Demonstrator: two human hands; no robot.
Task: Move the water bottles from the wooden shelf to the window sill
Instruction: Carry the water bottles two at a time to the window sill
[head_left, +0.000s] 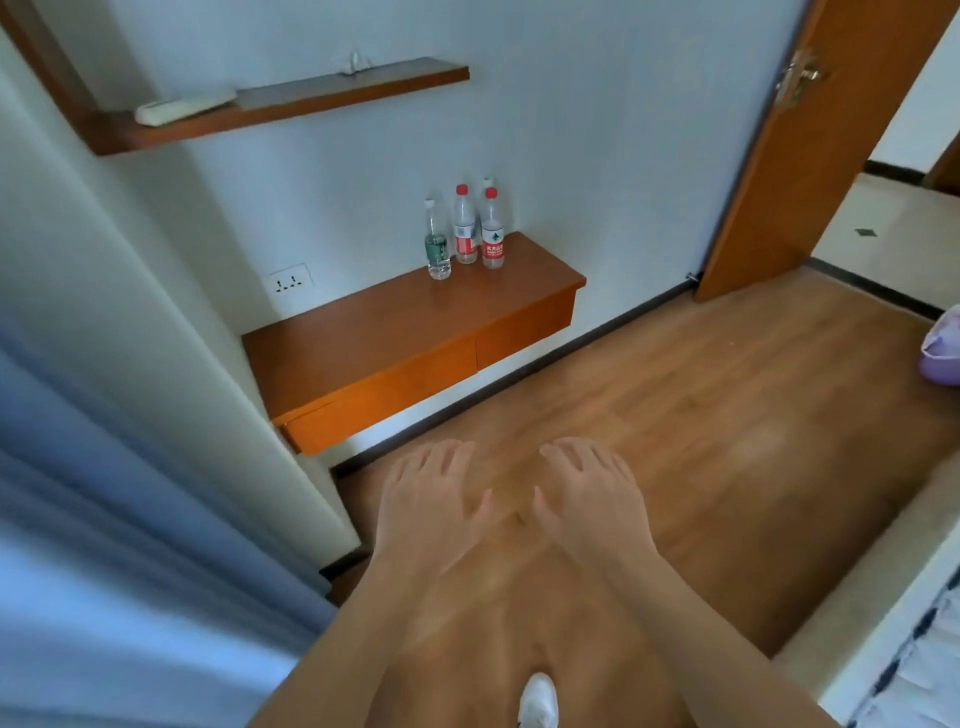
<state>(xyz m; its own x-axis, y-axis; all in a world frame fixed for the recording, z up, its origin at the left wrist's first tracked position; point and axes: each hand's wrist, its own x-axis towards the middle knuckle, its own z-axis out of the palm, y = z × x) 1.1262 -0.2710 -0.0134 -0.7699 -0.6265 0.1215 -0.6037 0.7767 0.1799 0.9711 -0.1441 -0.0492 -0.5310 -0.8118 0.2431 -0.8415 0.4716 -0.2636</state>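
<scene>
Clear plastic water bottles stand in a tight cluster at the far right end of the low orange-brown wooden wall shelf (395, 338), against the white wall: a green-labelled bottle with a white cap (437, 244), two red-capped, red-labelled bottles (466, 228) (492, 234), and I think a fourth white cap behind them. They nearly touch, so I judge that reaching for one could knock a neighbour over or off the shelf's right edge, which is close. My left hand (431, 499) and right hand (587, 493) hover palm-down over the wooden plank floor (727, 415), fingers loosely spread, holding nothing, well short of the shelf. The floor between is open. The blue-grey curtain (104, 519) crowds my left; the orange wooden door (810, 145) stands open at right. I cannot see the window sill.
</scene>
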